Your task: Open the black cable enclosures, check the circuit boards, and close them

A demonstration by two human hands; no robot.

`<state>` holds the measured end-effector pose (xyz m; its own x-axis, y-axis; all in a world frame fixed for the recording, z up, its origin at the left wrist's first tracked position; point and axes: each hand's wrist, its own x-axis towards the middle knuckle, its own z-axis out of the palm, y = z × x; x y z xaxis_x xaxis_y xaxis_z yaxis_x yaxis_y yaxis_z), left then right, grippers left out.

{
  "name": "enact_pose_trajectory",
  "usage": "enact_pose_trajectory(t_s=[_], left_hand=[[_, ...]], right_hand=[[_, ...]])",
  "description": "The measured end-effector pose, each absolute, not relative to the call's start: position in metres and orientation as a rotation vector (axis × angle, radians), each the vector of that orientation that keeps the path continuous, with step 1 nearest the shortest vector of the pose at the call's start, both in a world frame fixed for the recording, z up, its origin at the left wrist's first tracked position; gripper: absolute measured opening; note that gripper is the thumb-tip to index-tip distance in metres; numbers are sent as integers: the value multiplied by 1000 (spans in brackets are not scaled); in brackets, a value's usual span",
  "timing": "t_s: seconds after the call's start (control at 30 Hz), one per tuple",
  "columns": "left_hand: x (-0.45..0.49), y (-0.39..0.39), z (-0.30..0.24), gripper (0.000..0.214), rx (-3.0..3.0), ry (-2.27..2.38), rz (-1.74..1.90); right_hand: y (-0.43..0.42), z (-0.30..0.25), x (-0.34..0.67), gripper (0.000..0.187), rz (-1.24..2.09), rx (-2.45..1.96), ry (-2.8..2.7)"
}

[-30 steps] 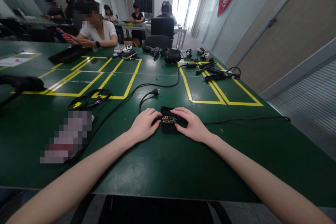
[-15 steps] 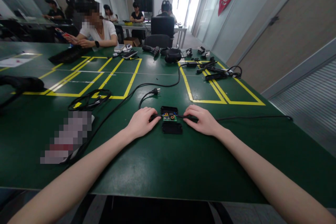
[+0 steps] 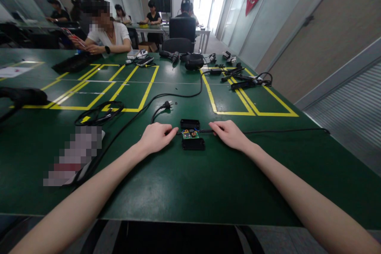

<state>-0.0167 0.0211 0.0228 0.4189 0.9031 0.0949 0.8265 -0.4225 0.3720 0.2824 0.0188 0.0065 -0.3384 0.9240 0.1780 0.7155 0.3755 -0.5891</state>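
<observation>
A small green circuit board [image 3: 187, 135] with copper-wound coils lies between two black plastic case halves: the far half [image 3: 189, 123] and the near half [image 3: 193, 144]. Cables leave the board on both sides. My left hand [image 3: 156, 138] is closed around the short power cord on the left, whose two-pin plug [image 3: 167, 105] rests beyond it. To the right, my right hand [image 3: 229, 134] has its fingers closed over the black cable [image 3: 268, 131], which runs on toward the table's right edge. Both hands are apart from the board; their palms are hidden.
The green table [image 3: 143, 190] carries yellow tape outlines. A blurred-out object [image 3: 76, 154] and a coiled cable [image 3: 99, 114] lie left. Toward the back are a power drill [image 3: 171, 56], a black pouch-like object [image 3: 194, 61], a phone [image 3: 145, 61] and tangled cables [image 3: 244, 83]. A person [image 3: 107, 35] sits opposite.
My left hand has moved slightly left, away from the board, and its fingers have curled in more. The plug has shifted left. My right fingers have changed their hold and sit slightly farther from the board.
</observation>
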Motion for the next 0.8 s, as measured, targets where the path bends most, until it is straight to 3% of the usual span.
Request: enact_pose_trajectory(t_s=[0.4,0.8], left_hand=[[-28,24,32,63,1993,1167,310],[-27,23,26,66,1961,1155,320]], right_hand=[[15,17,289,60,891,-1274,-2118],[14,15,289,52,1043,-1263,-2099]])
